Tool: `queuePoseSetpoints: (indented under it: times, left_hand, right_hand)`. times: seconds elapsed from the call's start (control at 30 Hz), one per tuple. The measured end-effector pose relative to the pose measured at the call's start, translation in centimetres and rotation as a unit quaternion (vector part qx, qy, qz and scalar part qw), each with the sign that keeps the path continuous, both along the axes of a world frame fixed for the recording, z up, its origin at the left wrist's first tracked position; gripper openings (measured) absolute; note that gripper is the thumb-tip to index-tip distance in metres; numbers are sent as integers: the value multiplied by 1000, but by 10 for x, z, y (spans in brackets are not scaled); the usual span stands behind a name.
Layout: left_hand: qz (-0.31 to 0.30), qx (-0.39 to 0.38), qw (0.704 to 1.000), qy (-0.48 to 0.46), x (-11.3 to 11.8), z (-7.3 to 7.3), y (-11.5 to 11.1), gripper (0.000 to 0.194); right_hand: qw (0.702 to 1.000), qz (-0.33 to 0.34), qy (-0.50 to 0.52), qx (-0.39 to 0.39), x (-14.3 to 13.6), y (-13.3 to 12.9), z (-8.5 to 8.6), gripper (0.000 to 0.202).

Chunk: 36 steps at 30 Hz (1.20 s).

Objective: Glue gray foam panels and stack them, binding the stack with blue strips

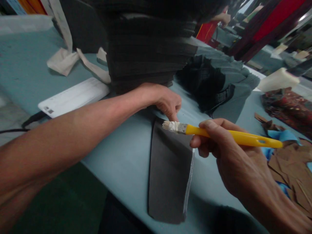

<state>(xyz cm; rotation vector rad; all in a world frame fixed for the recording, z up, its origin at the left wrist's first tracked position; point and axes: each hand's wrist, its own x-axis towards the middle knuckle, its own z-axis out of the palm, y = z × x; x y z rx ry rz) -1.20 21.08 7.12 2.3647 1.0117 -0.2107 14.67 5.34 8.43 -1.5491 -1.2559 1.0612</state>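
Observation:
A paintbrush [243,137] with a yellow handle is held in my right hand [225,146], thumb on top and fingers curled beneath. White paste coats its bristles, which hover over the top of a dark grey flat piece [170,175]. This long piece lies on the table, with a pale, whitish line along its right edge. My left hand [165,99] reaches across to the top end of the piece, its index finger pointing down and the others curled. The brush partly covers that fingertip, so whether anything is pinched there stays hidden.
Behind my left hand rises a tall stack of dark sheets [148,55]. A white power-bank-like device [75,97] with a black cable lies left. Dark pieces [204,81] are heaped beyond, and brown scraps [290,165] lie right. The table's front edge [104,182] runs below.

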Motion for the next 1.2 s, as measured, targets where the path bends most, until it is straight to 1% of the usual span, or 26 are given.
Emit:
queuePoseSetpoints:
  times: [0.07, 0.27, 0.4, 0.5, 0.63, 0.8, 0.93, 1.07, 1.2]
  left_hand:
    - [-5, 8, 1000, 11, 2, 3, -2, 22]
    - [2, 25, 998, 51, 9, 12, -8, 22]
    - [15, 22, 995, 95, 15, 16, -10, 19]
    - [13, 29, 993, 113, 18, 17, -11, 17]
    - [6, 34, 992, 123, 19, 17, -10, 20]
    - [-3, 52, 988, 142, 20, 17, -10, 23]
    - [-2, 51, 988, 148, 21, 19, -9, 23]
    - [-6, 37, 986, 164, 22, 21, -7, 34]
    - [-11, 46, 983, 176, 23, 23, -8, 41]
  right_hand:
    - [1000, 3, -10, -1, -1, 2, 0, 37]
    - [998, 44, -54, -2, -7, -1, 3, 40]
    - [1000, 10, -21, -5, -11, 3, -2, 35]
    - [1000, -8, 11, -14, -12, 7, -7, 35]
    - [999, -9, 33, -28, -13, 9, -10, 36]
    - [999, -15, 34, -33, -17, 11, -10, 34]
    - [998, -16, 41, -36, -19, 15, -13, 33]
    - [998, -23, 36, -35, -20, 17, -14, 28]
    - [998, -39, 25, -52, -24, 18, -10, 18]
